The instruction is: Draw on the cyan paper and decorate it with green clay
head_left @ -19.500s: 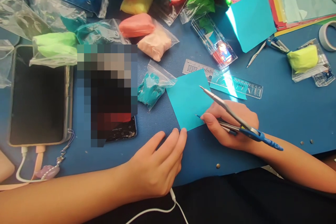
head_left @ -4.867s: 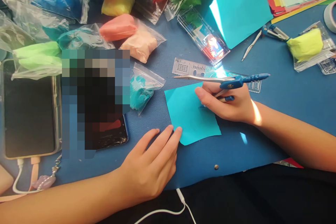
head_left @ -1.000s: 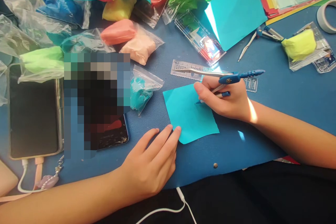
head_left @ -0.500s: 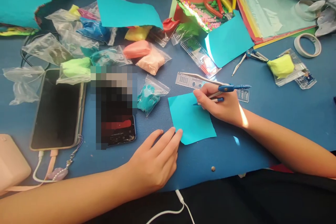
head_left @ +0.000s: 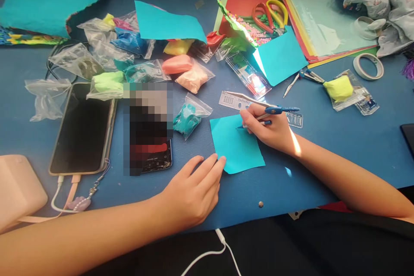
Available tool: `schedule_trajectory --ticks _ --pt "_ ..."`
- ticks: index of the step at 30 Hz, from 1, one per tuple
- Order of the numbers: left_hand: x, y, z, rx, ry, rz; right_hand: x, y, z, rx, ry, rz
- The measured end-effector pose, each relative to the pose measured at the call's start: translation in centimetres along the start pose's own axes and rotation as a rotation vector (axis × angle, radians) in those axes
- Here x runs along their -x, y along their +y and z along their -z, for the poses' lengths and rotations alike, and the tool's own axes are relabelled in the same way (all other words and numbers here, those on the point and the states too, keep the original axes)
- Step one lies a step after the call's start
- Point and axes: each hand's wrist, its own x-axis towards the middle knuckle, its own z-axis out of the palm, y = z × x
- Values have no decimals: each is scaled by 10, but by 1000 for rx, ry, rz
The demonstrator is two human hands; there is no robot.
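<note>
A square of turquoise paper (head_left: 237, 148) lies on the blue table between my hands. My left hand (head_left: 196, 187) is flat with fingers stretched out, its fingertips on the paper's lower left edge. With fingers pinched, my right hand (head_left: 268, 127) grips a blue and metal drawing compass (head_left: 284, 110) over the upper part of the sheet. A blue tip points down at the paper by the fingers. Behind that hand a clear stencil ruler (head_left: 231, 100) lies partly hidden. A bag of teal clay (head_left: 187, 118) sits left of the paper.
Two phones, one black-screened (head_left: 80, 129), lie at left beside a pink power bank (head_left: 21, 189). Several clay bags, turquoise paper pieces, scissors (head_left: 270, 15), coloured sheets (head_left: 318, 21) and a tape roll (head_left: 368, 66) spread along the back. White earphone cable (head_left: 220, 236) hangs at the front edge.
The camera view has shifted slightly, so most things appear moved a little. Both hands keep nearly the same place on the paper; the compass handle has tilted slightly.
</note>
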Motion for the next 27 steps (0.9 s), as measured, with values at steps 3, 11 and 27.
schedule_trajectory --ticks 3,11,27 --pt "1 0 0 -11 -5 1 0 1 1 19 -3 25" --pt "1 -1 1 -14 -10 -8 0 -1 4 18 -26 -13" --pt "0 0 3 -17 3 -3 -1 -3 2 -144 40 -89"
